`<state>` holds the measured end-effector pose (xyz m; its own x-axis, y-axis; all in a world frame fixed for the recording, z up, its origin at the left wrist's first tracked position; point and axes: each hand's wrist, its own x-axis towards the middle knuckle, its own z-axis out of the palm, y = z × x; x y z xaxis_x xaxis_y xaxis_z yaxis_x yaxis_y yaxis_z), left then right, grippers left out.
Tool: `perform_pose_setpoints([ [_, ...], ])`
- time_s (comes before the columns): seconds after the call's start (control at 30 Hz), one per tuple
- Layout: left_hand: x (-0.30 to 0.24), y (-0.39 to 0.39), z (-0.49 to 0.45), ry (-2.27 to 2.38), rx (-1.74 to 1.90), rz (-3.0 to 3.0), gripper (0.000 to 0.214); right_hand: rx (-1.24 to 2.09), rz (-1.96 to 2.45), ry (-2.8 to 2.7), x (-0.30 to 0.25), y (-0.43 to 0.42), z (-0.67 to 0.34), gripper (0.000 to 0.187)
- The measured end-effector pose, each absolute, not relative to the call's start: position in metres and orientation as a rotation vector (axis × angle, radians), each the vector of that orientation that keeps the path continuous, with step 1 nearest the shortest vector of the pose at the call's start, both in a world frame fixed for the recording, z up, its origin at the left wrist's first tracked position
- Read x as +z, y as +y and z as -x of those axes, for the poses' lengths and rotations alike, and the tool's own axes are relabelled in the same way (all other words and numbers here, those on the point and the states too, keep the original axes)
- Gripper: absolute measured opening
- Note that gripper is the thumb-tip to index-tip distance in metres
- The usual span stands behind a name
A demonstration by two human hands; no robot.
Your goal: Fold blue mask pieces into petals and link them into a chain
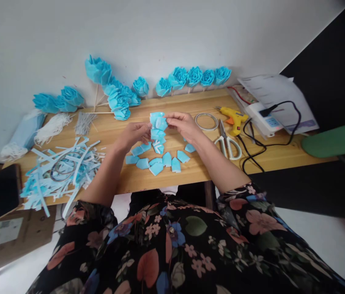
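My left hand [134, 134] and my right hand [183, 123] meet over the middle of a wooden table [191, 171]. Both pinch a small bundle of light blue petal pieces [158, 122], held a little above the tabletop. My left fingers grip its lower left side, my right fingers its upper right edge. Just below the bundle, several loose blue petal cut-outs [157, 161] lie spread on the wood.
Finished blue paper flowers on sticks [191, 76] lean along the wall. A pile of blue and white strips [59, 171] lies at the left, by a dark phone [5, 190]. To the right are a ring of wire [206, 121], scissors [228, 143], a yellow glue gun [233, 118] and black cables [252, 151].
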<state>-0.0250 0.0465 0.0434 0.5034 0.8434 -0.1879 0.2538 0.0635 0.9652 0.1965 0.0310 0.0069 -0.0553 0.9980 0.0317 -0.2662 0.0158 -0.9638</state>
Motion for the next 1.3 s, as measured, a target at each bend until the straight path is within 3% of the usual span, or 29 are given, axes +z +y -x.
perform_pose_setpoints([
  [0.2,0.041,0.051,0.016,1.089,0.636,-1.415,0.021,1.328,0.994,-1.052,0.009,0.03,-0.196,0.016],
  [0.33,0.036,0.053,0.014,1.132,0.83,-1.309,0.017,1.246,0.96,-1.02,0.013,0.03,-0.199,0.014],
  [0.67,0.02,0.053,0.019,1.032,1.13,-1.298,0.027,0.982,1.005,-1.561,0.015,0.015,-0.184,0.024],
  [1.3,0.014,0.046,0.01,0.973,1.18,-1.305,0.021,0.929,1.074,-1.5,0.006,0.02,-0.179,0.024],
])
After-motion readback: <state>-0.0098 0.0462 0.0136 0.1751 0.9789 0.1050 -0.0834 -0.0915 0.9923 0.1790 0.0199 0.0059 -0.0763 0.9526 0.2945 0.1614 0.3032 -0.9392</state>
